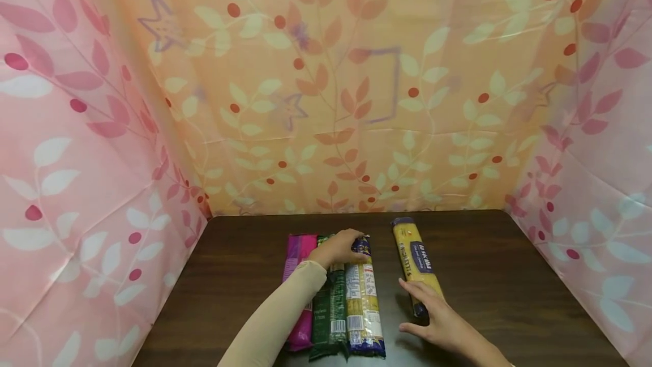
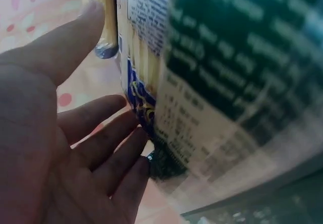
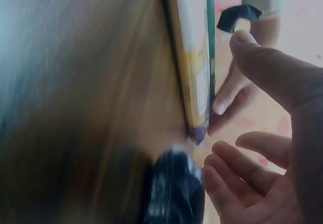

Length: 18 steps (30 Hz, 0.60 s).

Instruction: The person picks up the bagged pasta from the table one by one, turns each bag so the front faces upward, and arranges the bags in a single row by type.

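Observation:
Three long packets lie side by side on the dark wooden table [image 1: 224, 287]: a pink one [image 1: 301, 248], a green one [image 1: 321, 321], and a clear-and-blue pasta packet [image 1: 368, 299]. Over their far ends reaches my left hand [image 1: 338, 248]; in the left wrist view its spread fingers lie by the blue end. A yellow spaghetti packet [image 1: 407, 242] lies apart on the right, slightly slanted. My right hand [image 1: 440, 316], thumb and fingers spread, is at its near end, partly covering it. Contact there is unclear. In the right wrist view, a dark packet end [image 3: 176, 188] is beside the fingers.
A yellow-orange leaf-patterned curtain [image 1: 326, 101] hangs behind the table's far edge. Pink patterned curtains [image 1: 61, 186] flank both sides. A strip of bare table separates the three packets from the yellow one.

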{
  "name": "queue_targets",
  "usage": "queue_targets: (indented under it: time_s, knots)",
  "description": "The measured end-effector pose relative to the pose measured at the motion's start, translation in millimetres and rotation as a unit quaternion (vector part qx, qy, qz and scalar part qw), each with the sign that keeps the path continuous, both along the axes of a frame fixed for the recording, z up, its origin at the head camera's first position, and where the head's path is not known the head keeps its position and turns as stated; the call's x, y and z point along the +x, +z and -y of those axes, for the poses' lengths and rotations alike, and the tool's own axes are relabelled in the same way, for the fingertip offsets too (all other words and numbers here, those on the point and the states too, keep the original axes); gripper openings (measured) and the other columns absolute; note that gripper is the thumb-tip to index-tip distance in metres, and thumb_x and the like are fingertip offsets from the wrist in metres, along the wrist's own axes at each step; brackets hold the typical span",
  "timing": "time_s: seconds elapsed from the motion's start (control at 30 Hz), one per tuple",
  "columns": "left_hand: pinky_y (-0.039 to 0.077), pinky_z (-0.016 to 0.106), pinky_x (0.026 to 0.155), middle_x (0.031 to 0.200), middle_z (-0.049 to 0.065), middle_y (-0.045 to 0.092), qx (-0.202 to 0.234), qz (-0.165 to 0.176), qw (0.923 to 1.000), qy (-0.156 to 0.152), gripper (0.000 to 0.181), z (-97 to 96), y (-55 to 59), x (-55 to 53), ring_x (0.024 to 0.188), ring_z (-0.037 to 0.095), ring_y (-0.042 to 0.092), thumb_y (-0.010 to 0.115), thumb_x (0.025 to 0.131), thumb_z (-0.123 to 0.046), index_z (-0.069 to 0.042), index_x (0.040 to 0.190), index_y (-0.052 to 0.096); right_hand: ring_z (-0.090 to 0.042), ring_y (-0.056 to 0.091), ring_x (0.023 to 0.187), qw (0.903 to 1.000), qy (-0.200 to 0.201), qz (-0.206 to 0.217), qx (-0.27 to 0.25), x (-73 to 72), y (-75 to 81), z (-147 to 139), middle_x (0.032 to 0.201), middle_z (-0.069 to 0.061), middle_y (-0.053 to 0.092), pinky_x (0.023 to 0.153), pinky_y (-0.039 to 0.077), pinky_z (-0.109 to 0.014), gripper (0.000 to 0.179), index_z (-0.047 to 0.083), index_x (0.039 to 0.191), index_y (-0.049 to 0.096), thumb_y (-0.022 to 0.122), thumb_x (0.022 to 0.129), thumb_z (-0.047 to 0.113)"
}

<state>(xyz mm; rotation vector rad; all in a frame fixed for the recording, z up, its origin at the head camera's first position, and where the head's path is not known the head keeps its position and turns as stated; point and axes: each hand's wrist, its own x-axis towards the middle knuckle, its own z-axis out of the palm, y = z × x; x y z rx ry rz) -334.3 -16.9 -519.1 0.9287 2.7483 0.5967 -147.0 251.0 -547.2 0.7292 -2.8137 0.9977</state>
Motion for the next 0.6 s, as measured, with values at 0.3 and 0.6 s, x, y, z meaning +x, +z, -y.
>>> queue_targets:
  time_s: [0.3, 0.6]
  knots:
    - [0.048, 0.045, 0.116, 0.155, 0.007, 0.058, -0.027, 0.019, 0.9993, 0.018, 0.076, 8.2, 2.0, 0.4, 0.141, 0.026, 0.056, 0.080, 0.096, -0.052, -0.015, 0.157, 0.056, -0.040, 0.058, 0.132, 0.9988, 0.025, 0.043, 0.008, 0.6, -7.3, 20.0, 0.150, -0.010, 0.055, 0.095, 0.057, -0.055, 0.095, 0.007, 0.162, 0.047, 0.084, 0.089, 0.056]
    - [0.047, 0.046, 0.115, 0.157, 0.010, 0.056, -0.009, 0.037, 0.9993, 0.002, 0.074, 10.3, -2.8, -2.7, 0.143, 0.029, 0.053, 0.081, 0.097, -0.045, -0.013, 0.158, 0.054, -0.046, 0.055, 0.135, 0.9926, 0.050, 0.110, 0.008, -2.3, -9.5, 32.6, 0.154, -0.017, 0.050, 0.097, 0.055, -0.061, 0.105, 0.004, 0.165, 0.040, 0.082, 0.088, 0.062]
